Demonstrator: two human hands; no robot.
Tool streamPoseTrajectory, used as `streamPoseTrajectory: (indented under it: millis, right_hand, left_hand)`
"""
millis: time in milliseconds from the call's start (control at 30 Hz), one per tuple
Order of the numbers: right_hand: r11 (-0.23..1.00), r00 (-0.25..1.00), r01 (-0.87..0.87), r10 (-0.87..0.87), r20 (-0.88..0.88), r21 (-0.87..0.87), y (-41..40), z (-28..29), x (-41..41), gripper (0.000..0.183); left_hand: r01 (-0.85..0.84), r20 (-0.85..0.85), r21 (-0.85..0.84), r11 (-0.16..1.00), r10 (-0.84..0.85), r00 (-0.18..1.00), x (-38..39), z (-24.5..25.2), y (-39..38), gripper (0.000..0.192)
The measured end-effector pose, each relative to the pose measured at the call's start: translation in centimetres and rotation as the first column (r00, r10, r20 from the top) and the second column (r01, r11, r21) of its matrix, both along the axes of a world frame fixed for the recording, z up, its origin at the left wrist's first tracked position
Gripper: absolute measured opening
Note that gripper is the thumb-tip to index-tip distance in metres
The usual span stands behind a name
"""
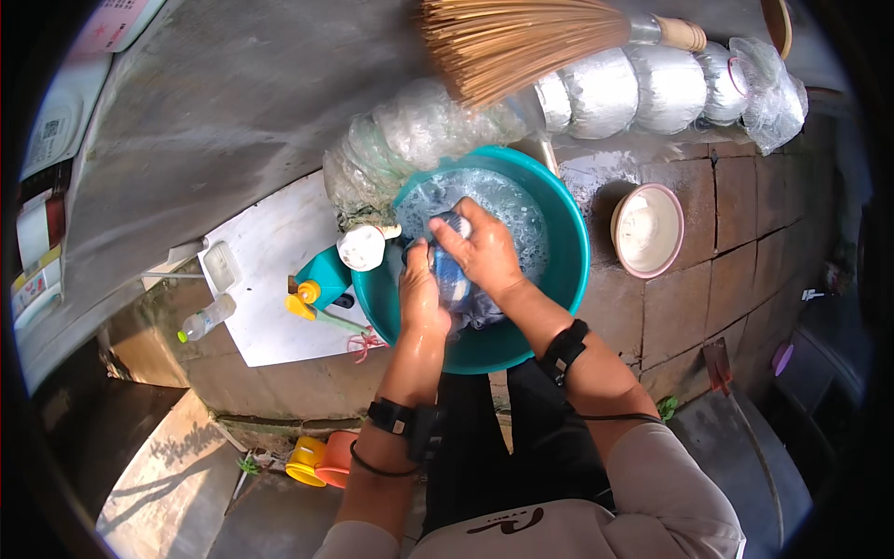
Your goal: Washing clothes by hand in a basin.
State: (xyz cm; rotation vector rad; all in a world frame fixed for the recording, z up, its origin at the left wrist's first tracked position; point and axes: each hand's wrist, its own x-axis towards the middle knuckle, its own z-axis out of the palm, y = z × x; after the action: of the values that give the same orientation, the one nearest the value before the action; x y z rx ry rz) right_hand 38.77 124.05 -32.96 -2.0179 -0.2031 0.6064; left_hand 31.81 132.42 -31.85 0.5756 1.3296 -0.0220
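Note:
A blue and white checked cloth is bunched up between my two hands. My left hand grips its left side, thumb pointing up. From the right, my right hand is wrapped around the upper part, its thumb across the cloth. Both hands are wet and held over a round teal plastic basin. Foamy soapy water fills much of the basin. Darker wet fabric lies in the water beneath my right wrist; how much is under the surface is hidden.
A pink-rimmed bowl stands on the tiles to the right. Left of the basin are a white board, a teal jug with a yellow cap and a plastic bottle. Behind lie plastic-wrapped bundles and a stick broom.

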Motion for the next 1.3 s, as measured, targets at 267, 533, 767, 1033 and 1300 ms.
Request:
streamPoseTrajectory:
  millis: [267, 533, 767, 1033, 1300]
  right_hand:
    - [0.907, 0.965, 0.134, -0.027, 0.262, -0.399, -4.4, -7.0, -1.6, 0.045]
    - [0.752, 0.93, -0.244, 0.36, 0.072, -0.612, -5.3, -9.3, -1.7, 0.045]
    - [0.919, 0.913, -0.377, 0.349, -0.212, -0.112, -2.9, -0.6, -2.9, 0.042]
    - [0.941, 0.971, -0.018, 0.098, -0.22, 0.337, -1.1, 5.0, -2.7, 0.03]
    - [0.703, 0.452, 0.612, 0.065, -0.89, 0.362, -2.8, 0.7, -2.2, 0.053]
  left_hand:
    - [-0.004, 0.177, 0.119, 0.993, -0.018, 0.984, -1.1, -1.0, 0.6, 0.057]
    - [0.045, 0.165, -0.015, 0.999, -0.042, 0.985, -4.3, -3.0, -0.1, 0.057]
    - [-0.071, 0.119, -0.279, 0.958, 0.108, 0.987, -4.8, -6.2, 0.9, 0.059]
    - [-0.046, 0.342, -0.493, 0.869, 0.243, 0.908, -5.1, -4.1, 1.6, 0.03]
    - [0.073, 0.25, -0.41, 0.909, 0.035, 0.968, -1.7, 2.2, -1.9, 0.056]
